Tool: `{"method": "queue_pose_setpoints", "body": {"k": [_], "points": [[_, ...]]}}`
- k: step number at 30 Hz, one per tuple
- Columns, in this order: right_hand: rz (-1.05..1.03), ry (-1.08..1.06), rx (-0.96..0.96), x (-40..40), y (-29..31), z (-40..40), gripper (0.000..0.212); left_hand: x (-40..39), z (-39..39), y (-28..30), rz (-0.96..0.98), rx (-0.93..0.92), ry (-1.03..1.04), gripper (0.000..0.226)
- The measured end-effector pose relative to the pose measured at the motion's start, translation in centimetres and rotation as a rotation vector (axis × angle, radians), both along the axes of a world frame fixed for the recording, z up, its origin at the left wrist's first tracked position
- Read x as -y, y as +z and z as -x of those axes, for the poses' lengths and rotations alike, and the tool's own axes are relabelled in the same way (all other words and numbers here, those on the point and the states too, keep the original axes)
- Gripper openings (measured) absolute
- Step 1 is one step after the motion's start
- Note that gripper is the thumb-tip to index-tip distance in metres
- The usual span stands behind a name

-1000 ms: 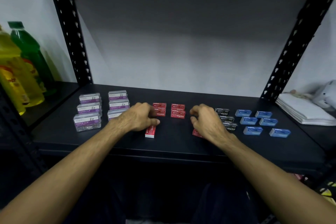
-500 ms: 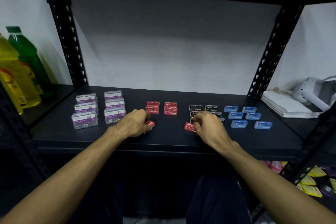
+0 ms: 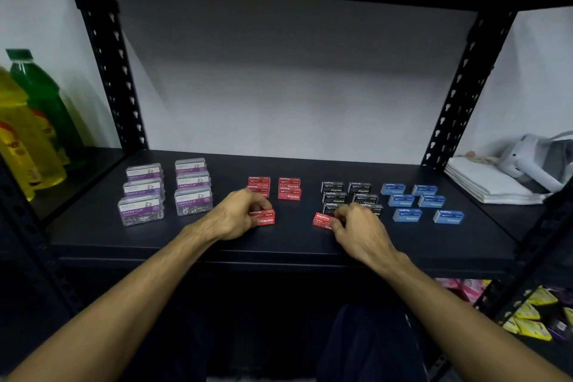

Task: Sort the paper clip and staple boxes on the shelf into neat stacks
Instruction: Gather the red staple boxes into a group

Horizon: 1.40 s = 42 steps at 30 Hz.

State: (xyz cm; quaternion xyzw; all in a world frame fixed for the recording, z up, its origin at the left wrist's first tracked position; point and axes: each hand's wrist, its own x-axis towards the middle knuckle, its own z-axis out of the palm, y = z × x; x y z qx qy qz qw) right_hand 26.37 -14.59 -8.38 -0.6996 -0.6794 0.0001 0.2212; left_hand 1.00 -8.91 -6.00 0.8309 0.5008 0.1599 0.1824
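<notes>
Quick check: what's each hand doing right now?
Left hand: holding a red staple box.
Right hand: holding another red staple box.

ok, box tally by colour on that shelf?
Purple paper clip boxes: 6
Red staple boxes: 6
Black staple boxes: 6, some partly hidden
Blue staple boxes: 6
Total: 24

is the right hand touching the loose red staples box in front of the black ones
Touching. In the head view, the right hand has its fingers curled onto the right end of the tilted red staples box, with no gap visible between them.
</notes>
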Motion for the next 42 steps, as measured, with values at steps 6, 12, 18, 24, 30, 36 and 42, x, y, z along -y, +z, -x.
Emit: {"method": "queue_pose_setpoints", "body": {"k": [6, 12, 18, 24, 30, 36, 42], "points": [[0.057, 0.000, -0.015, -0.5, -0.1, -0.1, 0.025, -0.5, 0.3, -0.6, 0.025, 0.035, 0.011, 0.034], [0.090, 0.015, -0.009, -0.6, -0.2, 0.0, 0.023, -0.8, 0.5, -1.2, 0.005, 0.044, -0.004, 0.035], [0.108, 0.061, -0.112, -0.2, 0.0, -0.1, 0.021, -1.1, 0.5, -1.3, -0.002, 0.045, -0.026, 0.034], [0.188, 0.073, -0.199, -0.4, 0.6, -0.2, 0.014, -1.5, 0.7, -1.7, 0.006, 0.048, -0.032, 0.035], [0.157, 0.094, -0.237, -0.8, 2.2, 0.5, 0.011, -1.6, 0.7, -1.9, 0.000, 0.046, -0.024, 0.035], [0.176, 0.089, -0.253, -1.5, 2.4, 2.3, 0.011, -1.4, 0.7, -1.8, -0.001, 0.060, -0.027, 0.034], [0.176, 0.075, -0.308, -1.7, 1.2, 3.2, 0.007, -1.4, 0.8, -2.0, -0.013, 0.075, -0.026, 0.033]]}}
